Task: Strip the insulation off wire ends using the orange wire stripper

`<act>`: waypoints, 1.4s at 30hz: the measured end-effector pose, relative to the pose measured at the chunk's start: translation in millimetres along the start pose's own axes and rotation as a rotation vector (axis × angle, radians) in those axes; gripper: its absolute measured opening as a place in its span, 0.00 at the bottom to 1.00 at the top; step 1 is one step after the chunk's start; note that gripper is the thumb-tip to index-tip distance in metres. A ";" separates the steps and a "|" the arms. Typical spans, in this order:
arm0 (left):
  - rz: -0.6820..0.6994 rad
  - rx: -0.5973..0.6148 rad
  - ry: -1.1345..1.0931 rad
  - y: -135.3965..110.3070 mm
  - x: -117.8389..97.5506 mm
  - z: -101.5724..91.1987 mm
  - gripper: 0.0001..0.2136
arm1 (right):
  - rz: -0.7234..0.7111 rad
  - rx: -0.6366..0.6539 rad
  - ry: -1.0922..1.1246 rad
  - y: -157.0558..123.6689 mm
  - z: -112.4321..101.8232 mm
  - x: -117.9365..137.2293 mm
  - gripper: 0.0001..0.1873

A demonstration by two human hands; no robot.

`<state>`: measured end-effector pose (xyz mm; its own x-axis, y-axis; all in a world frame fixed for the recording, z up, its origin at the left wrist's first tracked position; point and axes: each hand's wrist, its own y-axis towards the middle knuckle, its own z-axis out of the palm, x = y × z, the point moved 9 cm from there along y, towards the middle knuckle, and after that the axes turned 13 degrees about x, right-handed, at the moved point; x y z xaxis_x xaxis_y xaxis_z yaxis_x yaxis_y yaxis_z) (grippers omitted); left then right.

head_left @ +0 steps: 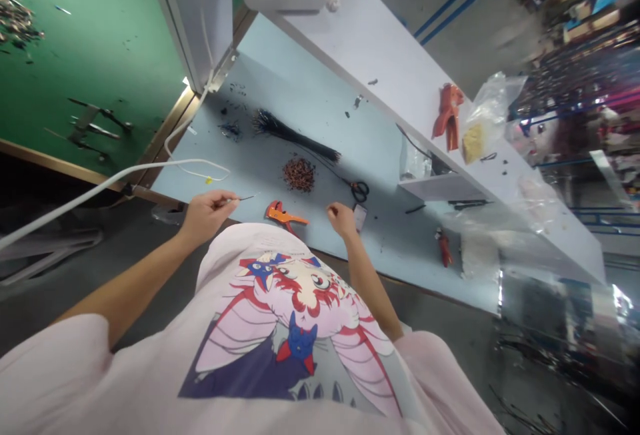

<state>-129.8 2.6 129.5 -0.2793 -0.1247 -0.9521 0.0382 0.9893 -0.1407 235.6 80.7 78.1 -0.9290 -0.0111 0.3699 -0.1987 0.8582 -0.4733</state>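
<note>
My left hand [209, 213] pinches a short thin wire [247, 198], dark near the fingers and pale at its far tip. Over the bench's front edge, my right hand [341, 219] is curled closed; whatever is in its fingers, if anything, is hidden. Between the hands lies an orange wire stripper [286, 214] with red handles. Beyond it sit a pile of small copper-coloured pieces [299, 175] and a long bundle of black wires [297, 137]. Scissors with black handles [359, 189] rest past my right hand, beside a phone-like flat object [360, 217].
A white shelf [370, 48] runs along the bench's back, bearing a red-orange tool [449, 115] and a plastic bag with yellow pieces [475, 138]. Red-handled pliers [444, 248] lie at the right. A white cable [100, 188] crosses the left side, near a green-topped table [100, 41].
</note>
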 end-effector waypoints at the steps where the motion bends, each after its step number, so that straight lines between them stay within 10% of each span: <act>1: -0.047 0.020 -0.120 3.1 3.0 8.2 0.07 | -0.017 0.006 0.019 7.4 6.8 7.2 0.15; 8: -0.132 0.091 -0.476 9.1 -12.4 55.0 0.09 | -0.153 -0.043 0.198 35.3 17.5 80.2 0.15; 17: 0.077 0.082 -0.209 14.2 -61.5 66.4 0.08 | -0.515 0.026 0.815 -43.4 -22.3 158.8 0.10; 23: 0.311 0.187 0.029 15.5 -77.2 82.6 0.07 | -0.450 -0.176 0.828 -55.8 -44.5 145.0 0.09; 28: 0.215 0.117 0.105 16.7 -60.2 66.4 0.07 | -0.269 -0.303 0.800 -25.6 -36.0 95.9 0.15; 34: -0.028 -0.024 -0.168 19.4 -25.7 38.9 0.08 | -0.055 -0.046 0.293 14.9 34.4 48.8 0.16; 42: -0.097 0.025 -0.304 18.9 -18.7 54.3 0.08 | -0.002 0.241 -0.119 3.9 137.5 29.8 0.32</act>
<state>-71.7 19.6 129.9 0.0169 -0.2391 -0.9708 0.0503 0.9700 -0.2380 164.2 13.1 -22.6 -0.9558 -0.0854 0.2813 -0.2561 0.7116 -0.6542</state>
